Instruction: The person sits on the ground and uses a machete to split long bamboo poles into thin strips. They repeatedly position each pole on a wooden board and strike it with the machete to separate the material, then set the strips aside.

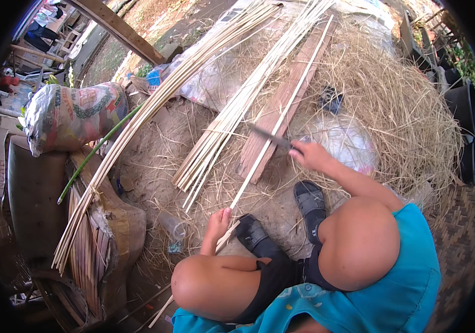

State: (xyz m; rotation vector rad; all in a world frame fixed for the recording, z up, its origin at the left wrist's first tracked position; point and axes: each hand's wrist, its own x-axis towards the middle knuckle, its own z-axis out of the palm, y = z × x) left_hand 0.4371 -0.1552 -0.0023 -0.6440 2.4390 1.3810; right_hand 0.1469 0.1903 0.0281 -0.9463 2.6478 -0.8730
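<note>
My left hand (218,223) is closed round a long pale bamboo strip (283,115), near its lower part. That strip runs away from me along a reddish-brown wooden board (293,91), and its near end passes down beside my left leg. In my right hand (308,156) is a knife (269,136), gripped by its handle. The blade points left and lies across the strip over the near part of the board; whether it touches the strip, I cannot tell. Left of the board lies a bundle of pale bamboo strips (215,140) on the ground.
A longer bundle of strips (137,123) leans over a worn wooden piece (129,222) at left, beside a green stalk (101,149) and a stuffed sack (76,114). Thin shavings (398,111) heap at right. A clear plastic cup (172,225) lies near my left hand.
</note>
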